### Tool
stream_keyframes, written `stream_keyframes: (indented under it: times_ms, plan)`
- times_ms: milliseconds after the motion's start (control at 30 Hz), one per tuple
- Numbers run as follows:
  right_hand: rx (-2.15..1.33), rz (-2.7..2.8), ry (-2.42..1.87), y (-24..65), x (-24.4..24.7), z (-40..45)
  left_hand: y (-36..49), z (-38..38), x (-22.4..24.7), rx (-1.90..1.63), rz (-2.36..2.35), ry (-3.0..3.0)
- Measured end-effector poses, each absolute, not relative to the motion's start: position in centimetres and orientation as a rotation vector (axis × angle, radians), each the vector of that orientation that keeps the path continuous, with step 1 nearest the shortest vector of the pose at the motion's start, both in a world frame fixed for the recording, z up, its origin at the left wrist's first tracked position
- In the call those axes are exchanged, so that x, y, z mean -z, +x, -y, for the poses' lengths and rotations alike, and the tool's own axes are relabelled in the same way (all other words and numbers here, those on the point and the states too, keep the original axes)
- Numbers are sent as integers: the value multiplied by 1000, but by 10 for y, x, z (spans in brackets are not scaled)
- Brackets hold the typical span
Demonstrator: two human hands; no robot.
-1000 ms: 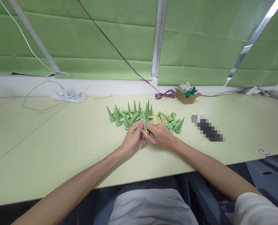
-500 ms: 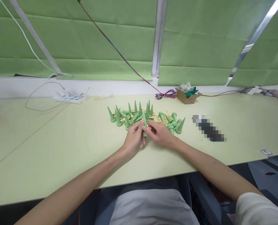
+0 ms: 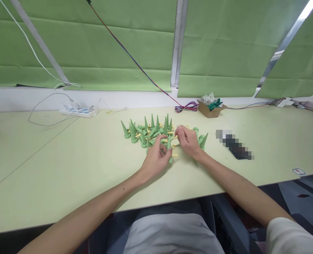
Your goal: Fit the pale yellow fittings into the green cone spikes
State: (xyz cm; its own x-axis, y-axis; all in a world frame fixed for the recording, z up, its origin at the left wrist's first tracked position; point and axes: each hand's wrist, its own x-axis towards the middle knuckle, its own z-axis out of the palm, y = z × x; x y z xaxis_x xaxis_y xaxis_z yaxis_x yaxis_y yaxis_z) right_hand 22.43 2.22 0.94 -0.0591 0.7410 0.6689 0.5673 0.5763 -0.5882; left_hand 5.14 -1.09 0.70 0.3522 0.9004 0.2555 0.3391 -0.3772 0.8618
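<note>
My left hand (image 3: 158, 155) is closed around a green plastic spike (image 3: 169, 144), held upright with its tip pointing up. A small yellow valve piece (image 3: 174, 155) sticks out to the right of the spike, near its base. My right hand (image 3: 188, 141) is to the right and slightly farther back, fingertips pressed together over the small yellow parts; whatever they hold is hidden. Behind my left hand stand several green spikes (image 3: 133, 133) with yellow pieces, some upright, some lying down. Beyond my right hand, more green pieces (image 3: 203, 141) are partly covered by it.
A small cardboard box (image 3: 210, 111) with clear and green plastic stands at the back, beside coiled red and blue wire (image 3: 186, 106). A pixelated dark object (image 3: 235, 145) lies to the right. At the back left is a white power strip (image 3: 79, 111) with cables.
My hands have moved apart. The left has come slightly right and nearer me with the spike, now with a yellow piece at its side. The right has shifted right and away towards the yellow parts.
</note>
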Motion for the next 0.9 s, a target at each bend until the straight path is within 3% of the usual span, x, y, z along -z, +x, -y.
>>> stream_keyframes:
  times_ms: [333,900]
  plan:
    - [-43,1933,-1355,227,-4,-33,47,8,1,-597,-1109,2332]
    - [79,2231,-1490,229,-3,-36,48,14,-10,-435,-1245,2310]
